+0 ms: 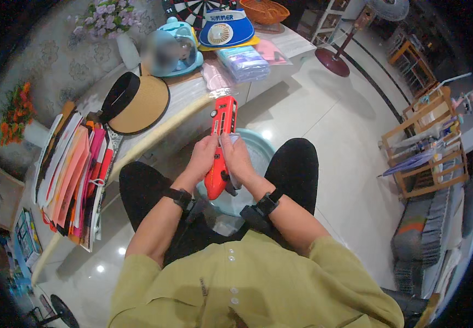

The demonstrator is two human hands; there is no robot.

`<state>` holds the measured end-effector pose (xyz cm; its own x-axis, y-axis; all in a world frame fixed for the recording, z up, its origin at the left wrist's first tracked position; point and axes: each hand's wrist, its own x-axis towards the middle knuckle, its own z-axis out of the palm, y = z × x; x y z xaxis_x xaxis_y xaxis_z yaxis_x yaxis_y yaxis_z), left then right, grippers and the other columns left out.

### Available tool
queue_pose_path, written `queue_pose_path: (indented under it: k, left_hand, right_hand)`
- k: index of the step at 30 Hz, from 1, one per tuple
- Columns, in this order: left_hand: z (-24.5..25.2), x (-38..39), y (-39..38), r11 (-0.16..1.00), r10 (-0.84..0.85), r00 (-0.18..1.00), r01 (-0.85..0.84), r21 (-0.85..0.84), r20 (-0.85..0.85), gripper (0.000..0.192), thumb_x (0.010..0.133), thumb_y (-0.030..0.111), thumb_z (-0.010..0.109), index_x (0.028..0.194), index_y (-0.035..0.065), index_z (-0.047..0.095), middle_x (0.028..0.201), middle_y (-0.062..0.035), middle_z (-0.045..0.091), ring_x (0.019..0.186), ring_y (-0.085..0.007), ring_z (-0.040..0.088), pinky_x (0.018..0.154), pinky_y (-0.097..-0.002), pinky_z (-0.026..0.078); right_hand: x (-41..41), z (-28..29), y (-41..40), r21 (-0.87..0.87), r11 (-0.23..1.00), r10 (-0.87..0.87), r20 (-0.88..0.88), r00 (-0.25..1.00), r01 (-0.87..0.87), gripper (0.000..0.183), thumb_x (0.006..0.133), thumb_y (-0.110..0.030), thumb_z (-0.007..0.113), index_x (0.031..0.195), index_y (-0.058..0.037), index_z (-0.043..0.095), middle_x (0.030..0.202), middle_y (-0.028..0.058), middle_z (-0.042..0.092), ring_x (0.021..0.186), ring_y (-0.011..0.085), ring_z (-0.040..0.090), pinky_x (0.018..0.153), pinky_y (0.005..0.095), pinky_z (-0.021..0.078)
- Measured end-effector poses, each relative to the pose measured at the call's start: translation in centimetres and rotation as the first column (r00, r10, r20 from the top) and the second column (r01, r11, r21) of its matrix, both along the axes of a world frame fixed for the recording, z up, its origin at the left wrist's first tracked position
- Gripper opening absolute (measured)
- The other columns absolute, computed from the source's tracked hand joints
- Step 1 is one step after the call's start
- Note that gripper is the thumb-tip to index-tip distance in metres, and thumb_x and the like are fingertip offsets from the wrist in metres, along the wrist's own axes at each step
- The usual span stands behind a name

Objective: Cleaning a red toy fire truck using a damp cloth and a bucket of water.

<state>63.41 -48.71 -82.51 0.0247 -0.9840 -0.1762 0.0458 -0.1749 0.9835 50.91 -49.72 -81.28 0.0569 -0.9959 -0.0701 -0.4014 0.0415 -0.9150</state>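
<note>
A long red toy train with black windows and a pointed nose lies between my hands, its nose towards me. My left hand grips its left side. On the other side my right hand holds a pale grey cloth against the toy; my fingers cover much of the cloth. Below them, between my knees, a light blue-green basin stands on the floor. It seems to hold water, though the hands and toy hide part of its inside.
On the left cabinet top are paper bags, a straw sun visor, a light blue toy backpack, a blue fan visor and plastic packs. A pedestal fan and wooden rack stand right.
</note>
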Motion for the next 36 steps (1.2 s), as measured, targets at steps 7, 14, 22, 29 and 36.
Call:
queue_pose_path:
  k: [7, 14, 22, 29, 36]
  left_hand:
    - [1.7, -0.7, 0.6, 0.996, -0.093, 0.994, 0.094, 0.010, -0.049, 0.037, 0.099, 0.030, 0.043, 0.112, -0.0005, 0.059, 0.099, -0.0040, 0.063, 0.086, -0.0098, 0.057, 0.078, -0.0264, 0.047]
    - [3.6, -1.7, 1.8, 0.962, -0.265, 0.958, 0.270, 0.039, -0.111, 0.038, 0.100, 0.032, 0.040, 0.106, -0.0006, 0.059, 0.085, -0.0022, 0.063, 0.074, -0.0077, 0.057, 0.069, -0.0257, 0.048]
    - [1.8, -2.6, 1.9, 0.956, -0.292, 0.949, 0.293, -0.011, -0.120, 0.038, 0.100, 0.033, 0.041, 0.101, -0.0003, 0.061, 0.083, -0.0017, 0.064, 0.070, -0.0076, 0.057, 0.066, -0.0263, 0.047]
    - [1.2, -0.3, 0.2, 0.994, -0.052, 0.998, 0.054, -0.093, 0.023, 0.039, 0.099, 0.033, 0.042, 0.104, -0.0004, 0.061, 0.086, -0.0053, 0.065, 0.076, -0.0093, 0.057, 0.071, -0.0269, 0.047]
    - [2.4, 1.7, -1.6, 0.993, 0.106, 0.971, -0.113, -0.018, -0.215, 0.042, 0.098, 0.039, 0.046, 0.097, 0.0002, 0.062, 0.085, -0.0069, 0.065, 0.072, -0.0115, 0.061, 0.066, -0.0271, 0.050]
  right_hand:
    - [-0.9, -1.2, 0.1, 0.009, 1.000, -0.026, 0.006, 1.000, 0.026, 0.070, 0.091, -0.049, 0.046, 0.117, 0.0163, 0.043, 0.111, 0.0397, 0.051, 0.107, 0.0501, 0.051, 0.091, 0.0502, 0.0407]
    - [-3.3, 0.0, -5.8, -0.071, 0.976, -0.204, 0.030, 0.979, 0.205, 0.078, 0.091, -0.056, 0.041, 0.120, 0.0156, 0.042, 0.117, 0.0390, 0.049, 0.111, 0.0502, 0.049, 0.095, 0.0501, 0.0384]
    - [-5.3, -0.2, -9.7, 0.030, 0.938, -0.346, 0.052, 0.937, 0.345, 0.070, 0.089, -0.053, 0.045, 0.111, 0.0128, 0.053, 0.107, 0.0370, 0.056, 0.107, 0.0490, 0.054, 0.091, 0.0505, 0.0419]
    - [-0.5, 1.1, -2.3, -0.071, 0.997, -0.032, -0.045, 0.998, 0.028, 0.063, 0.087, -0.045, 0.054, 0.109, 0.0142, 0.050, 0.100, 0.0353, 0.058, 0.096, 0.0501, 0.055, 0.085, 0.0516, 0.0435]
    - [2.1, 0.5, 8.3, -0.221, 0.975, -0.033, -0.126, 0.991, 0.004, 0.061, 0.088, -0.035, 0.056, 0.122, 0.0116, 0.037, 0.112, 0.0352, 0.046, 0.105, 0.0493, 0.047, 0.090, 0.0512, 0.0379]
